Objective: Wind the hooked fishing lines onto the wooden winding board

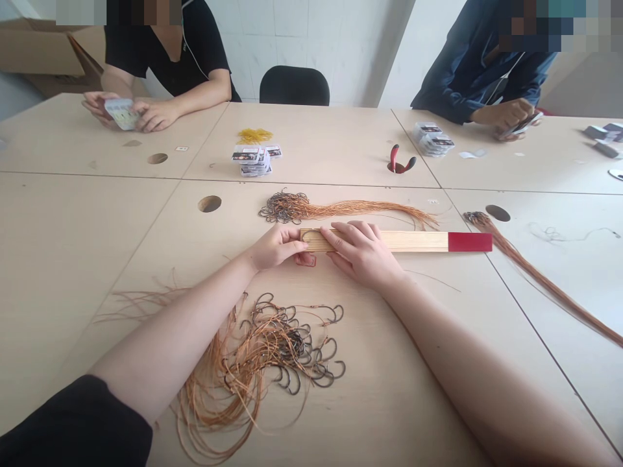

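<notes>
Left to right, with the wooden board [418,241] as landmark: a loose pile of hooked lines [292,344] lies on its near side, mostly off its left end, tangled. A straighter bundle [350,208] lies just beyond it, hooks leftward. The left hand [275,249] is nearly closed, thumb and fingers pinching the board's left end, where a dark curved hook [310,231] shows. The right hand [363,253] lies over the board's left half, fingers slightly bent and part spread; whether it grips a line cannot be told. By the board's red right end, a third bundle [540,271] slants to the near side. Assessment: the board appears light, stiff and smooth, best held by its long edges, clear of the hook's point
</notes>
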Demonstrator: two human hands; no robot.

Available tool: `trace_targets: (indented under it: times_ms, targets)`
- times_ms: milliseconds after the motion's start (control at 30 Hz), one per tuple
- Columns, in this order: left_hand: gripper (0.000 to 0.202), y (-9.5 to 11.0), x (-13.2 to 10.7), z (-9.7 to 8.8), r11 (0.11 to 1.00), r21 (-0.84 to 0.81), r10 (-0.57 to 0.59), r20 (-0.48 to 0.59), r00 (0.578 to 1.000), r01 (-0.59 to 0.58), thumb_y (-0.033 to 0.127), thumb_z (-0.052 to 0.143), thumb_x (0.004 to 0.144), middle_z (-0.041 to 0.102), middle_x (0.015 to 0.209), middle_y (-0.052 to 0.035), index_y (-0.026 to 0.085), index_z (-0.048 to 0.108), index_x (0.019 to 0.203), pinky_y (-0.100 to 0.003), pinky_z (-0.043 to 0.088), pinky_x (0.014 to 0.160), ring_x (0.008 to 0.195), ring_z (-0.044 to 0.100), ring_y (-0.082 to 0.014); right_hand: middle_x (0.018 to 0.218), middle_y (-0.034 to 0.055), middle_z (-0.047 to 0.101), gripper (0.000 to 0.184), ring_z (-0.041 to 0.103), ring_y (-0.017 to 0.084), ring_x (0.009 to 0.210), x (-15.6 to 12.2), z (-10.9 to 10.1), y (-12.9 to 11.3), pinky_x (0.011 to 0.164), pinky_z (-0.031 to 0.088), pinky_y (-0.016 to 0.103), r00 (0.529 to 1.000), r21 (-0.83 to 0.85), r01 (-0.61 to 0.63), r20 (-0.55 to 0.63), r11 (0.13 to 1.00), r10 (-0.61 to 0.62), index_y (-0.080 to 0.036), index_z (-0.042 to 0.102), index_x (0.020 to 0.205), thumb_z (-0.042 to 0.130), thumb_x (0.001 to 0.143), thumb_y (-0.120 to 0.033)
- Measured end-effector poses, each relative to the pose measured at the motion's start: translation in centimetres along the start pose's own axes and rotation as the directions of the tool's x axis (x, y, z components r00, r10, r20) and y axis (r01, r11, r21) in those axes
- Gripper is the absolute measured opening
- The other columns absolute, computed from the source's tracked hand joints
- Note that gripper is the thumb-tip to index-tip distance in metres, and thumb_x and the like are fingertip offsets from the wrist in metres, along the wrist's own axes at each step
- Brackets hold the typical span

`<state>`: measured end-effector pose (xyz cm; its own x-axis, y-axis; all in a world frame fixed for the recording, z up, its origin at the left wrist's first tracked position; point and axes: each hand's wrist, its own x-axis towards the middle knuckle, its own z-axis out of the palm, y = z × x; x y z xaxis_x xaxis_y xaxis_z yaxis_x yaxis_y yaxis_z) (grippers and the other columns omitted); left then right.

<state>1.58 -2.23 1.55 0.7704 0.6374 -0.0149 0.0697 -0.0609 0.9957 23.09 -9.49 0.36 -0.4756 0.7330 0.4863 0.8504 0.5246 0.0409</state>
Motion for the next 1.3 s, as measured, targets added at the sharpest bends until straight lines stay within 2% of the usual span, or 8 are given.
trace_targets:
  times_ms: [267,567,733,1033,1300]
  targets:
    - [0.016,-0.06,-0.07,-0.08,0.999,0.040,-0.009,0.001,1.000,0.009,0.017,0.053,0.080,0.070,0.067,-0.0055,0.010,0.064,0.071,-0.020,0.052,0.060,0.059,0.062,-0.0087,0.122,0.0094,0.054,0.042,0.044,0.025,0.105,0.03,-0.08,0.03,0.086,0.036,0.039,1.000,0.008,-0.001,-0.012,1.000,0.001,-0.021,0.046,0.132,0.043,0.092,-0.033]
    - [0.025,-0.14,-0.13,-0.12,1.000,0.029,0.003,0.025,1.000,-0.004,0.019,0.047,0.082,0.071,0.070,-0.0067,0.010,0.067,0.071,-0.022,0.051,0.062,0.062,0.064,-0.0108,0.123,0.0084,0.054,0.042,0.045,0.025,0.104,0.01,-0.10,-0.04,0.085,0.037,0.038,1.000,-0.019,0.012,-0.014,1.000,-0.012,-0.022,0.045,0.133,0.043,0.092,-0.033]
    - [0.025,-0.34,-0.09,-0.33,0.999,-0.043,-0.026,0.027,0.999,0.027,0.022,0.049,0.079,0.070,0.066,-0.0077,0.010,0.068,0.067,-0.024,0.051,0.062,0.064,0.065,-0.0137,0.122,0.0093,0.055,0.043,0.047,0.024,0.103,0.08,0.01,0.04,0.084,0.038,0.037,1.000,-0.025,0.025,-0.014,0.999,-0.026,-0.021,0.045,0.133,0.043,0.093,-0.034]
    - [0.025,-0.46,0.04,-0.65,0.994,-0.062,-0.089,0.037,0.995,0.091,0.025,0.051,0.078,0.070,0.062,-0.0077,0.010,0.067,0.065,-0.022,0.046,0.054,0.056,0.062,-0.0119,0.119,0.0099,0.056,0.042,0.050,0.021,0.097,0.14,-0.15,-0.15,0.081,0.039,0.035,0.999,-0.033,0.033,-0.023,0.999,-0.034,-0.016,0.046,0.131,0.041,0.094,-0.035]
    - [0.020,-0.09,-0.01,-0.64,0.987,-0.069,-0.143,0.041,0.989,0.146,0.024,0.054,0.072,0.068,0.057,-0.0078,0.010,0.065,0.063,-0.026,0.049,0.059,0.057,0.064,-0.0152,0.114,0.0105,0.058,0.042,0.050,0.020,0.096,0.14,-0.30,0.01,0.079,0.040,0.033,0.997,-0.008,0.071,0.006,0.997,-0.071,-0.014,0.047,0.130,0.039,0.095,-0.036]
